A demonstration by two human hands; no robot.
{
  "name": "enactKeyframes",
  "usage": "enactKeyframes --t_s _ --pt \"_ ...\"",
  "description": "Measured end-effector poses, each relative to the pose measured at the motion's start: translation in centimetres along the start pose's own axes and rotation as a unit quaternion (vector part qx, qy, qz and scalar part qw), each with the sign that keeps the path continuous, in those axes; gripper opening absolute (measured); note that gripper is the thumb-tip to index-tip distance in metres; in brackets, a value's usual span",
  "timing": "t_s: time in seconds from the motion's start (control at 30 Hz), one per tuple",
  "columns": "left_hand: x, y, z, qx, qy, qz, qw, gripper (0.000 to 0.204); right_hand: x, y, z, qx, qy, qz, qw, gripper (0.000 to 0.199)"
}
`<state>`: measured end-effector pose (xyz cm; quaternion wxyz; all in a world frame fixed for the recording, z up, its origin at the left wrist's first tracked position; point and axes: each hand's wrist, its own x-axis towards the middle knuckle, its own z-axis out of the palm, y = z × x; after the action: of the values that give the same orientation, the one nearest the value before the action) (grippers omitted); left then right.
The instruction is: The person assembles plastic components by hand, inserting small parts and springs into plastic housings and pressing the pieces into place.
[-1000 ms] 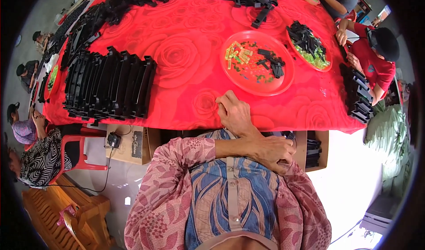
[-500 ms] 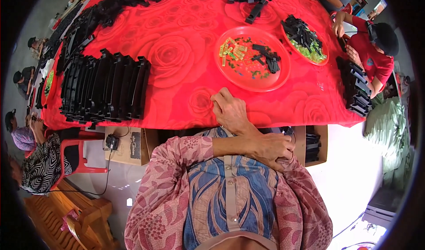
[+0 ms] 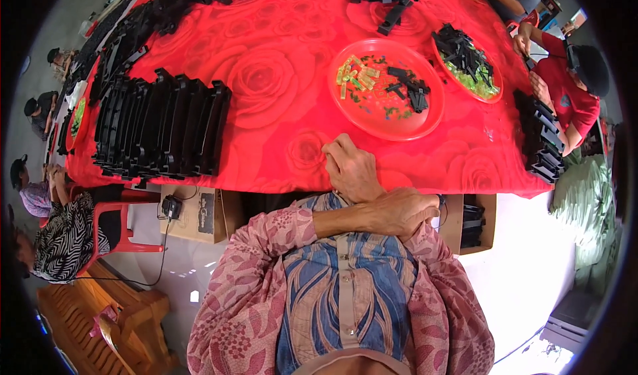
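Observation:
My arms cross at the table's near edge. My left hand (image 3: 413, 210) lies over my right forearm, its fingers curled round it near the pink patterned sleeve (image 3: 435, 245). My right hand (image 3: 353, 170) comes out beneath my left wrist and rests on the red rose-print tablecloth (image 3: 266, 142), knuckles up, with the fingers loosely curled and nothing visible in them. Beyond it lies a round red tray (image 3: 389, 130) holding yellow-green small pieces (image 3: 357, 76) and black small parts (image 3: 411, 91). Neither hand touches the tray.
A stack of long black plastic parts (image 3: 159, 126) stands at left. Farther right is another red tray (image 3: 493, 98) with black and clear green pieces. A person in a red shirt (image 3: 578, 99) works beside more black parts (image 3: 541, 139). Cardboard boxes (image 3: 196, 215) sit below the table.
My left hand has shifted slightly up along my right forearm and its fingers have curled in more. My right hand keeps its place at the table edge. The view has turned a little.

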<state>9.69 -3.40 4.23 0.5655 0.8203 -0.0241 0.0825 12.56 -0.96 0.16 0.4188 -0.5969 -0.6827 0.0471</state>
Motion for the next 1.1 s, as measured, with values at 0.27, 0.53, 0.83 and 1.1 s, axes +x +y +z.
enactKeyframes --t_s 0.27,0.53,0.83,1.1 --pt "-3.6 0.4 -2.1 -0.089 0.074 -0.009 0.993 0.008 -0.2 -0.7 0.4 -0.066 -0.024 -0.004 0.998 0.016" --pt "-3.4 -1.0 -1.4 0.006 0.053 0.089 0.995 0.009 -0.2 -0.1 0.7 -0.071 -0.029 0.0 0.997 0.017" --pt "-3.6 -0.4 -1.3 0.038 0.052 0.12 0.991 0.006 -0.3 -0.3 0.6 -0.063 -0.016 -0.015 0.998 0.016" --pt "-3.6 1.1 -3.1 -0.096 0.025 0.072 0.992 0.01 -0.6 -0.3 1.1 -0.08 -0.017 0.0 0.997 0.02"
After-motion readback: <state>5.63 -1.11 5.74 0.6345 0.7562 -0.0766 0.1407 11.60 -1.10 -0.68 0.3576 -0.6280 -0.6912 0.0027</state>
